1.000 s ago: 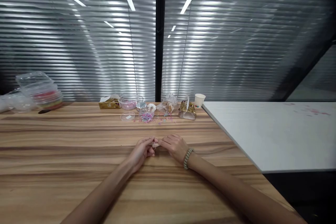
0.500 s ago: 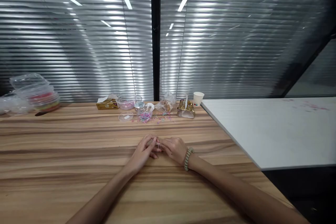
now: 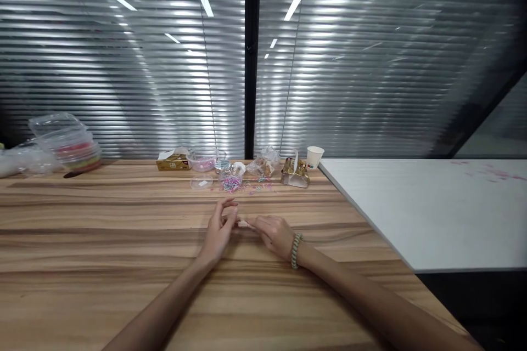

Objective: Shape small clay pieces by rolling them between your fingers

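Note:
My right hand (image 3: 275, 235), with a beaded bracelet (image 3: 296, 250) at its wrist, rests low over the table with fingertips pinched on a small whitish piece (image 3: 242, 224), too small to name. Just left of that piece is my left hand (image 3: 219, 230), its thumb and upper fingers spread apart. Its lower fingers are partly hidden behind the thumb, and whether they touch the piece I cannot make out. Beyond both hands stands a clear tub of small pink, purple and blue pieces (image 3: 231, 181), with several similar loose bits (image 3: 257, 188) scattered beside it.
On the wood-grain table (image 3: 102, 241) lie a clear lid (image 3: 201, 182), a gold box (image 3: 173, 163), a tub with pink contents (image 3: 202, 162), crumpled plastic (image 3: 265, 160), a gold tissue pack (image 3: 295, 174) and a paper cup (image 3: 314, 157). Stacked containers (image 3: 76, 148) stand far left. A white table (image 3: 432, 208) adjoins on the right.
My left hand has drawn back a little to the left and its fingers have opened. The right hand stays nearly in place. The whole view has shifted slightly.

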A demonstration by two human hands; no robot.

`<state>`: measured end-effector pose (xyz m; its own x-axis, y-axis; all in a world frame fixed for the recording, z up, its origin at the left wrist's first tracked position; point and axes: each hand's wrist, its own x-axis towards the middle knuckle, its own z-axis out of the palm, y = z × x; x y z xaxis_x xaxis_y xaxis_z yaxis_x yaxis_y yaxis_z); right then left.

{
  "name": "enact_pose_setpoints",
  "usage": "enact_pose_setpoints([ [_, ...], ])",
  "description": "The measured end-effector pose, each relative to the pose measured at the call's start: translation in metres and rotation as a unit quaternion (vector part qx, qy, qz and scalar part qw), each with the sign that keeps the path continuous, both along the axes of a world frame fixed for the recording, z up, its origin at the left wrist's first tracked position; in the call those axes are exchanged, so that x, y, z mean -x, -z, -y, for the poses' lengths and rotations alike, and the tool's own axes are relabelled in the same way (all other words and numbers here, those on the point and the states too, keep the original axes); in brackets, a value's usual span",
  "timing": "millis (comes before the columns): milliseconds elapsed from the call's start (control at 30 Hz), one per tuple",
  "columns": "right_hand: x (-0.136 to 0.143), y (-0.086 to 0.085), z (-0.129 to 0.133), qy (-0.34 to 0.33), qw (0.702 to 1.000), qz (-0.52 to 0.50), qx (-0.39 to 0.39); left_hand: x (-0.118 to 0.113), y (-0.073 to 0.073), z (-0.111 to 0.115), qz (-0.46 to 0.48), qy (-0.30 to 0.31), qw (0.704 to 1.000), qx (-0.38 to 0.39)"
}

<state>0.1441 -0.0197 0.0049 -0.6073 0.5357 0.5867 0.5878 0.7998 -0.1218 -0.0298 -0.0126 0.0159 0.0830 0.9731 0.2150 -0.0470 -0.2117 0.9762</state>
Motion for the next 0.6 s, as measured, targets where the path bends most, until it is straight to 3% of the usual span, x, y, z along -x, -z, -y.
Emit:
enact_pose_setpoints([
  [100,-0.0012,-0.0023,0.0002,-0.005,0.999,-0.033,0.021,-0.0011,0.0013,0.0006,0.028,0.03,0.999,0.008],
  [433,-0.0002,-0.0001,0.0008,-0.042,0.997,-0.012,0.063,-0.0033,-0.0054,0.0022,0.159,0.056,0.974,0.151],
  [600,0.0004,0.0003,0.0011,-0.034,0.997,-0.029,0.062,-0.0028,-0.0072,0.0022,0.172,0.044,0.97,0.164],
])
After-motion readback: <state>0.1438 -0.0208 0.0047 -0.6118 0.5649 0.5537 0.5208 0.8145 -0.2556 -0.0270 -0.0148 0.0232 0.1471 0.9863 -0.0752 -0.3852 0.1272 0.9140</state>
